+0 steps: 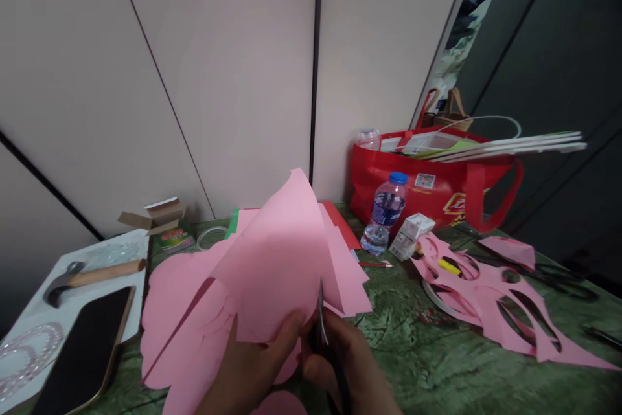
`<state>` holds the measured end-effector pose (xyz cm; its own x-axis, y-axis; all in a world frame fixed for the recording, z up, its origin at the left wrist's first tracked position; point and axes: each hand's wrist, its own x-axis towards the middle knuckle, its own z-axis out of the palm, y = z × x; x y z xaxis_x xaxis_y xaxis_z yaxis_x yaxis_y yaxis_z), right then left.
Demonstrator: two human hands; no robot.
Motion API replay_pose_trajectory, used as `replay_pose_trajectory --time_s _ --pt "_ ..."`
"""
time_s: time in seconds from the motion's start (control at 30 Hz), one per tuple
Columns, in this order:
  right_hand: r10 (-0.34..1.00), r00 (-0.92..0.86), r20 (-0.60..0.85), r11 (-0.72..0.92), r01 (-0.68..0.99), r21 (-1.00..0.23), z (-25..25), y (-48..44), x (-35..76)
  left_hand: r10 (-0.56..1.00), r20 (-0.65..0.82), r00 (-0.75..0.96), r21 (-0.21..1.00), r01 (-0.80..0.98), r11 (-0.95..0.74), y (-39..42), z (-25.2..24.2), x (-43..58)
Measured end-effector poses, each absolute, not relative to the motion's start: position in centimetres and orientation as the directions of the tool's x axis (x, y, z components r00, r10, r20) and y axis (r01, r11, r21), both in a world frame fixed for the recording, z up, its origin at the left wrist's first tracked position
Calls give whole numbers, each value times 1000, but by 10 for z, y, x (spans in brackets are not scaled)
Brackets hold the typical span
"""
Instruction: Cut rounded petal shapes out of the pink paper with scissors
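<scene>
Above the green table (413, 350) (cut scraps (486, 295) lay toward its right side) the pink paper (276, 253) stood lifted. The left hand (255, 363) pinched its lower edge; the right hand (352, 363) was closed around scissors (321, 311), blades at the paper.

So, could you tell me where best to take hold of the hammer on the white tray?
Probably the wooden handle of the hammer, near its right end, coming from above: it lies flat on the white tray, head to the left, handle clear.
</scene>
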<state>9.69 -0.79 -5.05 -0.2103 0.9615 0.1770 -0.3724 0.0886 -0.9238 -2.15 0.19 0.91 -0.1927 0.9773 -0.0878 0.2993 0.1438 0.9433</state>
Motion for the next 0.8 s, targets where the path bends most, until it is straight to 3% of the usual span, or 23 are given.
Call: replay_pose_trajectory --time_s 0.27,0.43,0.8 --pt "974 -191 122 48 -354 -934 -39 -12 100 968 -112 -226 943 284 175 1 13 -18" --pt "968 -206 143 59 -368 -928 -52 -7 99 950 -222 -219 917 283 280 2 12 -19" --pt "954 -245 171 69 -377 -924 -52 -5 100 973 -109 -203 964 217 153 0 19 -11"
